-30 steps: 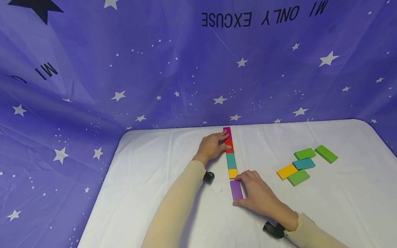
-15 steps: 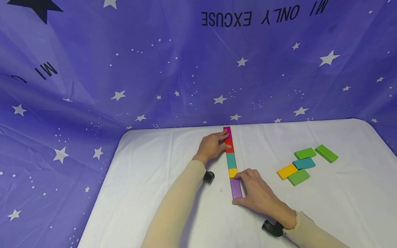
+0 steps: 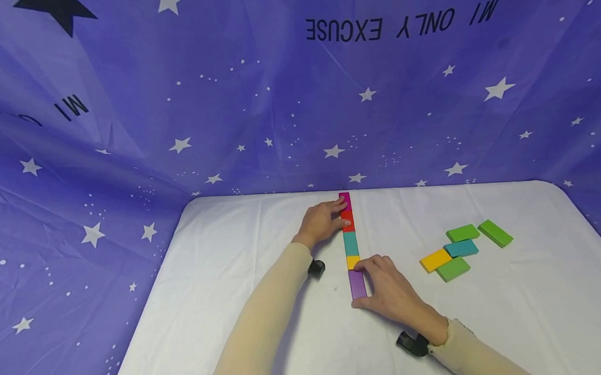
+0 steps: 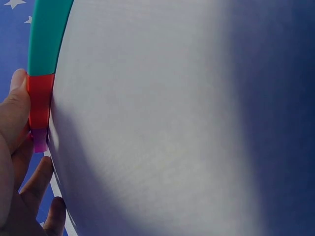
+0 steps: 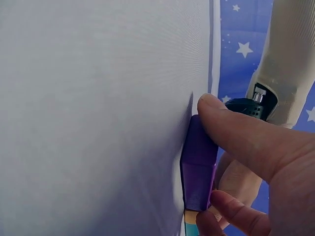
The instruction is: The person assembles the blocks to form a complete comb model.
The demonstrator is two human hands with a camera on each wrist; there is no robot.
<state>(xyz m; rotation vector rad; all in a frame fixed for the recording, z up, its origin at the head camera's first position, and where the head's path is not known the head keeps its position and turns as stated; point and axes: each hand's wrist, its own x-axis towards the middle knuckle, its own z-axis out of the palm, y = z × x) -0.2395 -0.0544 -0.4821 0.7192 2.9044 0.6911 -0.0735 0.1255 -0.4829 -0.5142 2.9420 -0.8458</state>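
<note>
A row of flat coloured blocks runs toward me down the table: a magenta block (image 3: 348, 206), a red block (image 3: 347, 215), a teal block (image 3: 351, 244), a yellow block (image 3: 352, 261) and a purple block (image 3: 358, 285). At the far end my left hand (image 3: 319, 223) rests its thumb on the red block and its fingertips on the magenta one. My right hand (image 3: 394, 293) pinches the purple block lengthwise between thumb and forefinger, its far end right against the yellow block. In the right wrist view the thumb (image 5: 246, 135) lies along the purple block's near end.
To the right lie several loose blocks: a yellow block (image 3: 436, 260), a blue block (image 3: 461, 249) and green blocks such as the tilted green one (image 3: 495, 233). A white cloth (image 3: 222, 259) covers the table. Behind it hangs a purple star-patterned curtain (image 3: 276, 115).
My right hand has slid the purple block a little away from me, closing the narrow gap to the yellow block. The left hand has stayed in place.
</note>
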